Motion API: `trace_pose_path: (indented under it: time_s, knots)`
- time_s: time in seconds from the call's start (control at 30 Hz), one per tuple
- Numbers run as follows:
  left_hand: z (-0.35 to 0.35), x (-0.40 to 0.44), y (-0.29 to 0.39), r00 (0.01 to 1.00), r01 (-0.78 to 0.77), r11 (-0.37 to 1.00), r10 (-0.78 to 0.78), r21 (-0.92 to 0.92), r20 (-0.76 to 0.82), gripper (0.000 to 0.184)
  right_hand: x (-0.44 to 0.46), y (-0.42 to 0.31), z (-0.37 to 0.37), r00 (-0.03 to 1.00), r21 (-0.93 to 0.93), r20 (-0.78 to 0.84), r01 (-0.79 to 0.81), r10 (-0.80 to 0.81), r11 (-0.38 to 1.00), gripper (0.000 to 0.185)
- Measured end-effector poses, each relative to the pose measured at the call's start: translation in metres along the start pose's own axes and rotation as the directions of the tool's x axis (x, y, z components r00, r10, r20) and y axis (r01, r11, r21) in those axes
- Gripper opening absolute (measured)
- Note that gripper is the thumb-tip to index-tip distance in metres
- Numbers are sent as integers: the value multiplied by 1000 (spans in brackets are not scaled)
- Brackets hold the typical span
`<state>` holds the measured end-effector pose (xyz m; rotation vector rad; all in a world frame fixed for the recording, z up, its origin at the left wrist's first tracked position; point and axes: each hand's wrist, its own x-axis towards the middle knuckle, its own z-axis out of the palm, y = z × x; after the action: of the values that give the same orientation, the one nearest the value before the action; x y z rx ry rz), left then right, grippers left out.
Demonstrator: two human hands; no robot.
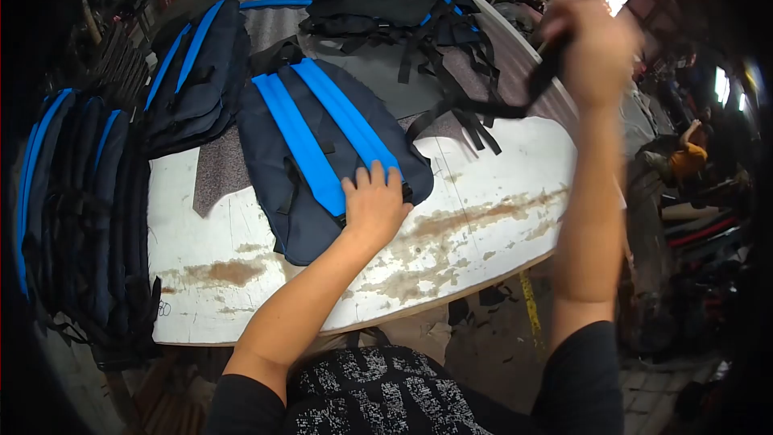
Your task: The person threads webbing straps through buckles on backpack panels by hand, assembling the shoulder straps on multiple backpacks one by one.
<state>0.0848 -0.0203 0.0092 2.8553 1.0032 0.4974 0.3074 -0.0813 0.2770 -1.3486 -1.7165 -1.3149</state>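
Observation:
A dark navy backpack (362,101) lies on the table with two bright blue shoulder straps (299,145) facing up. My left hand (375,203) rests near the lower ends of these straps, its fingers spread over the fabric. My right hand (594,48) is raised high at the right and smeared by motion. From its closed fingers a black webbing strap (549,68) hangs down and runs left toward the backpack's right side. Where that webbing ends is hard to make out.
The white table (483,217) has worn brown patches. Behind lies a black and blue bag (370,0) with loose straps. More backpacks (197,72) lean at the left, and a stack of bags (80,209) stands beside the table. Another person (688,153) is at the far right.

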Motion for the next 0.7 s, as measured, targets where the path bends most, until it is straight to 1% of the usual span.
trace_pose_path:
  time_s: [0.03,0.07,0.1,0.13,0.17,0.2,0.23,0.27,0.3,0.33,0.37,0.4,0.43,0.47,0.5,0.57,0.6,0.7]
  knots:
    - [3,3,-3,999,-51,998,51,-40,-8,59,-22,-43,29,953,346,153,-300,262,889,19]
    - [5,6,-7,995,-100,992,99,-78,-17,56,-44,-86,59,816,585,292,-565,500,581,20]
    - [8,8,-14,997,-73,993,70,-89,-43,54,-72,-112,82,734,610,444,-668,514,427,27]
    - [11,10,-22,997,-48,994,41,-101,-68,52,-103,-131,107,743,628,486,-663,460,408,36]
    - [11,14,-32,995,-23,993,13,-112,-97,50,-132,-147,129,694,588,537,-715,479,378,43]
    - [8,18,-42,990,2,989,-23,-147,-141,42,-152,-156,141,630,558,602,-772,491,306,47]
    - [6,20,-51,990,21,977,-51,-214,-133,39,-169,-163,151,464,444,697,-878,547,179,50]
    - [0,23,-59,989,42,958,-81,-284,-127,37,-179,-167,156,322,394,762,-919,562,-8,41]
    - [-5,27,-66,986,64,934,-113,-351,-120,35,-185,-171,161,307,410,753,-911,582,-50,36]
    - [-9,29,-70,982,85,903,-148,-422,-118,28,-190,-175,166,289,425,746,-900,599,-94,31]
    - [-6,29,-74,979,87,879,-162,-468,-121,26,-195,-178,171,265,436,741,-889,618,-141,26]
    - [-1,29,-78,978,87,854,-172,-513,-121,25,-193,-176,172,220,429,781,-869,584,-246,11]
    - [2,31,-80,977,85,824,-180,-560,-117,24,-189,-174,170,218,423,803,-864,555,-273,11]
    - [5,33,-81,975,77,753,-193,-654,-108,26,-188,-170,165,239,414,821,-875,518,-253,11]
    - [4,34,-83,964,158,624,-264,-765,-16,27,-187,-169,161,256,399,841,-888,476,-229,12]
    - [3,41,-88,915,301,305,-358,-904,184,30,-191,-173,158,229,359,849,-911,477,-201,13]
    - [1,44,-93,913,310,249,-348,-918,214,33,-192,-173,157,219,342,849,-921,481,-185,14]
    - [6,44,-98,927,252,194,-329,-948,179,27,-180,-181,144,223,311,850,-944,478,-112,15]
